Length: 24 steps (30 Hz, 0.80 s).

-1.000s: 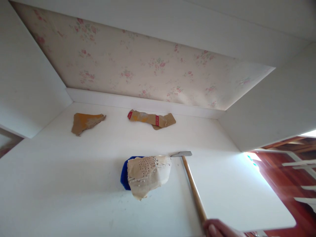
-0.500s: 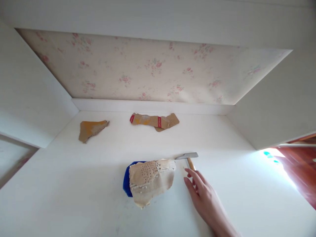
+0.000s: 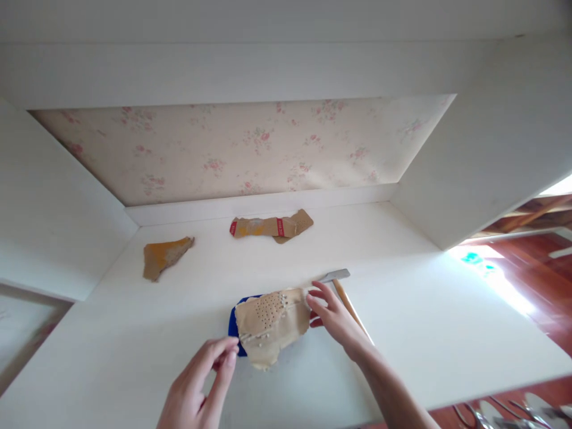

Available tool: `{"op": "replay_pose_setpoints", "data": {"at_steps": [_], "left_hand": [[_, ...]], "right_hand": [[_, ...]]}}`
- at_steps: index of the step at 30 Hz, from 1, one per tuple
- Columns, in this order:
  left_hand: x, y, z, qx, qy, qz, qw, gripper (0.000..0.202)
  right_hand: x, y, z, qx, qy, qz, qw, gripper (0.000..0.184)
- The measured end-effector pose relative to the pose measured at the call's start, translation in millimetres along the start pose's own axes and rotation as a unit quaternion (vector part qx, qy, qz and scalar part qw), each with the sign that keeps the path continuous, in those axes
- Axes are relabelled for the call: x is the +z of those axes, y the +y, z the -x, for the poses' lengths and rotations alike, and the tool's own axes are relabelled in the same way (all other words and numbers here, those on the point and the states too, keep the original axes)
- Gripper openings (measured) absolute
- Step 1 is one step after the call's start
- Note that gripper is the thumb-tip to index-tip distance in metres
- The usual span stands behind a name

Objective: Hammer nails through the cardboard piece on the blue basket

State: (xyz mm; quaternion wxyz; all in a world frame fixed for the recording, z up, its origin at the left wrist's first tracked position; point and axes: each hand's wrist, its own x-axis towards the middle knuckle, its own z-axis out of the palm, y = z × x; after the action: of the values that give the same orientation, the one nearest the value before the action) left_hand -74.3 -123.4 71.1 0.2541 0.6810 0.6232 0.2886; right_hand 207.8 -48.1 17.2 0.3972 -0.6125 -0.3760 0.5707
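Observation:
A tan leather piece [image 3: 270, 322] with punched holes lies on a blue pad [image 3: 233, 325] in the middle of the white table [image 3: 420, 310]. My right hand [image 3: 333, 316] reaches its right edge, fingers spread and touching it. My left hand [image 3: 201, 384] comes in from below, fingers apart, its fingertips near the pad's lower left corner. A hammer [image 3: 342, 286] with a wooden handle lies just right of the leather, partly behind my right hand.
Two more tan scraps lie farther back: one at the left [image 3: 163, 257], and a strip with red bands [image 3: 270, 226] near the flowered wallpaper [image 3: 241, 149]. White panels rise on both sides. A red floor [image 3: 527, 268] shows at right.
My right hand has left the hammer's handle and moved up and left to the leather's edge. My left hand has come into view from below. The camera has tilted.

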Motion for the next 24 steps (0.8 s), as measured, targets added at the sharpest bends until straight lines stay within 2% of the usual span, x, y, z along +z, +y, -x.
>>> {"op": "replay_pose_setpoints", "data": {"at_steps": [2, 3, 8, 13, 17, 21, 24], "left_hand": [[13.7, 4.6, -10.2, 0.047, 0.083, -0.012, 0.995, 0.031], [20.3, 5.5, -12.8, 0.058, 0.104, -0.016, 0.993, 0.033], [39.9, -0.4, -13.2, 0.06, 0.102, 0.011, 0.993, 0.034], [33.6, -1.8, -16.4, 0.064, 0.104, -0.012, 0.992, 0.032], [19.5, 9.8, -27.0, 0.071, 0.111, 0.011, 0.991, 0.032], [2.4, 27.1, -45.7, 0.081, 0.055, 0.058, 0.994, 0.037], [-11.5, 38.6, -62.2, 0.056, -0.041, 0.116, 0.991, 0.041]], "right_hand": [[3.7, 1.7, -2.6, 0.012, 0.007, -0.058, 0.998, 0.057], [4.9, 2.0, -3.2, 0.016, 0.004, -0.088, 0.996, 0.058], [7.3, -3.4, 0.8, 0.023, -0.036, -0.204, 0.978, 0.058], [5.3, -18.1, 15.7, -0.015, -0.029, -0.247, 0.969, 0.056], [0.0, -36.6, 30.3, -0.043, -0.042, -0.255, 0.965, 0.042], [-0.1, -50.6, 39.8, -0.079, -0.061, -0.272, 0.957, 0.038], [4.3, -54.9, 43.3, -0.099, -0.08, -0.293, 0.948, 0.036]]}}
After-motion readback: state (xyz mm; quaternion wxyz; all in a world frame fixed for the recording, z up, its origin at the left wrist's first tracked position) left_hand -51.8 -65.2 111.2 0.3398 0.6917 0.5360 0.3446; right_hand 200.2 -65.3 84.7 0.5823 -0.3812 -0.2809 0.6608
